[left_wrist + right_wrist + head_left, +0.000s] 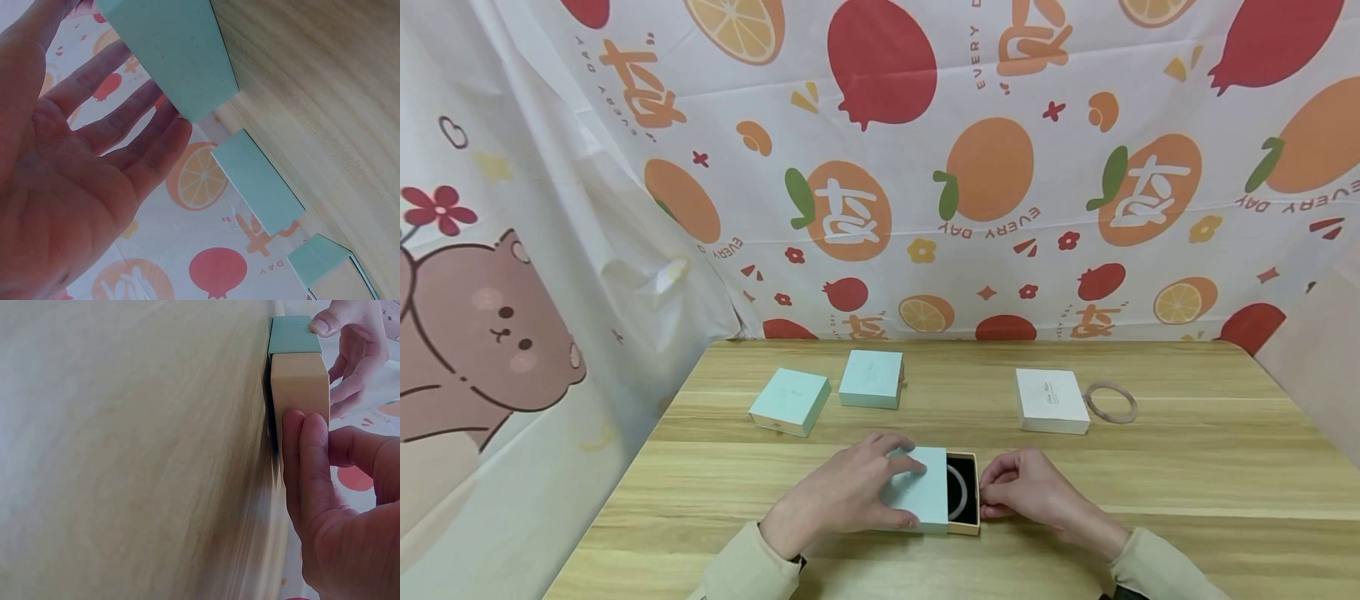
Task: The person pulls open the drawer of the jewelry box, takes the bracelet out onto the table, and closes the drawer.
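A mint sleeve [934, 479] and its tray [964, 529] between the left hand [857, 492] and the right hand [1030, 492].
The left hand holds the sleeve in a wide grip, thumb at the near side and fingers spread across the top and toward the far side. The tray projects from the sleeve on the right-hand side of this grip, showing a black lining [972, 477] and part of a pale bangle [965, 493]. The right hand's fingertips touch the tray's outer end; whether they pinch or only press cannot be told. Beyond the left hand lie two mint boxes [871, 377]; beyond the right hand, a white box [1052, 400], with a loose bangle [1134, 408] just beside it, farther right, on the wooden table [1210, 467].
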Available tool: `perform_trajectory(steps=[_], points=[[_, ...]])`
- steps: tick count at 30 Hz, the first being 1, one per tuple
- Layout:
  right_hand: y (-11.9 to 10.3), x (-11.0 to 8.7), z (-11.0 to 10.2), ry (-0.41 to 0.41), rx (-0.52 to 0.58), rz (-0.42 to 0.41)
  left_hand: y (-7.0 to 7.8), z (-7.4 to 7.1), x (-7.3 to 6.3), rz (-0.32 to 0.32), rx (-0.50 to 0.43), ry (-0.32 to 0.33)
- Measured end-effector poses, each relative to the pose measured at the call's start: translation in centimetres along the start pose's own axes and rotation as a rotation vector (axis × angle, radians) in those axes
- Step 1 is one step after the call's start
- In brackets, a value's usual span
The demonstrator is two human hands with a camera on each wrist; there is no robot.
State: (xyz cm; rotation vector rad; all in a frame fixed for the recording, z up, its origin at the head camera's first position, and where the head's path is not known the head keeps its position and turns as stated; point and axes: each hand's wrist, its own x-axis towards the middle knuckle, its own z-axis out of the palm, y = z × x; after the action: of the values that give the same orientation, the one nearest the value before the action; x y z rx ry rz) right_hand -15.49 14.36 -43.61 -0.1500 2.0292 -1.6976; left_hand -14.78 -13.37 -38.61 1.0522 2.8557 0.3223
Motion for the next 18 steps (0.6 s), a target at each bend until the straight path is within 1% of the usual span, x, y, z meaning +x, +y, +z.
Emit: perform_trajectory(steps=[18], points=[[-0.44,-0.21,-0.14,-0.008,0.014,-0.002,0.04,-0.05,-0.07,-0.006,-0.014,-0.005]])
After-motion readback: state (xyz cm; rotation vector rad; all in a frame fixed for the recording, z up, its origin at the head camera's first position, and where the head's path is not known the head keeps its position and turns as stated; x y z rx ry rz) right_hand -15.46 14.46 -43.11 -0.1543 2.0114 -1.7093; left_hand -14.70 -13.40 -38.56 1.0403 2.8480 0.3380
